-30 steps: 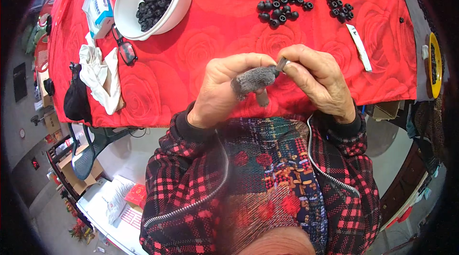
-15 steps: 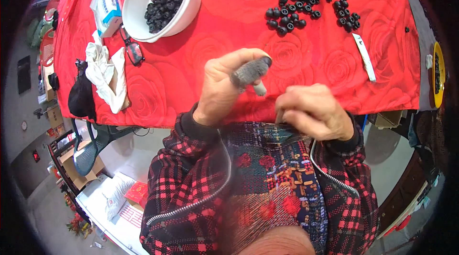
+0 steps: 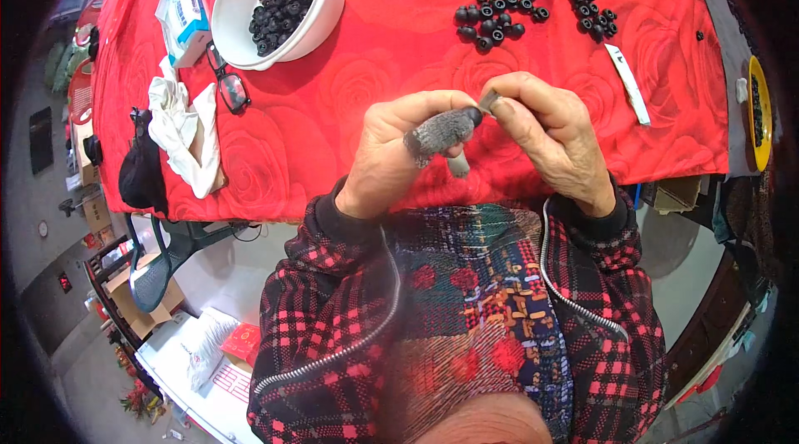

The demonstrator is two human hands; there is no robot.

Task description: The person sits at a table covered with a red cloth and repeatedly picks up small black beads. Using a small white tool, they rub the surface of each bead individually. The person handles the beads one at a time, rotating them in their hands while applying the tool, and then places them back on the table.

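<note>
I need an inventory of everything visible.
Small rounded parts: many, black, far right, bowl
Round bowl: one, white, left
Carton: one, blue, white, left
Glasses: one, black, left
Soft bundles: two, white, black, left
Narrow strip: one, white, right
Round dish: one, yellow, right edge
Flowered tablecloth: one, red, centre
Fuzzy sheath: one, grey, left hand
Held part: one, black, left fingertips
Flat piece: one, greyish, right fingertips
Background clutter: uncounted, mixed, rim
Left hand, right hand: two, black cuffs, centre
</note>
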